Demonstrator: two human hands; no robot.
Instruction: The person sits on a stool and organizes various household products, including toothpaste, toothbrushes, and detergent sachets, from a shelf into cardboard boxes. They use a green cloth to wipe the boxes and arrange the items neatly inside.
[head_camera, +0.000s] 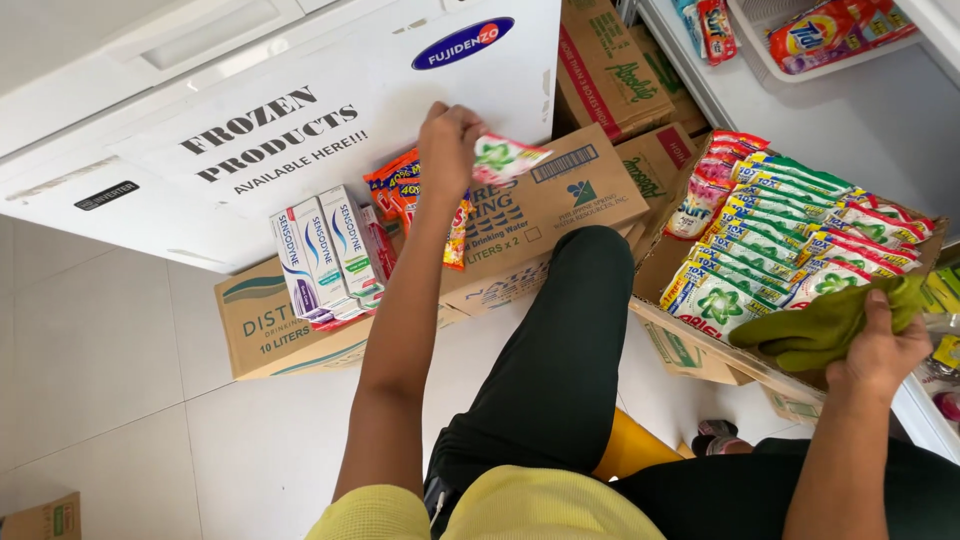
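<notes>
My left hand (447, 140) reaches forward over a brown cardboard box (560, 205) and pinches a small red, white and green sachet (508, 157) above it. Just left of that hand lie orange snack packets (395, 190) and upright toothpaste cartons (325, 255) on another cardboard box (265, 325). My right hand (880, 345) grips an olive green cloth (830, 325) at the near edge of an open carton (700, 345) filled with several rows of colourful detergent sachets (790, 240). My dark-trousered knee (570, 340) is raised between the two hands.
A white chest freezer (200, 80) with a paper sign stands behind the boxes. More brown cartons (610, 65) are stacked at the back. A white shelf (860, 110) at right carries a basket of packets (830, 30). White tiled floor (100, 350) lies at left.
</notes>
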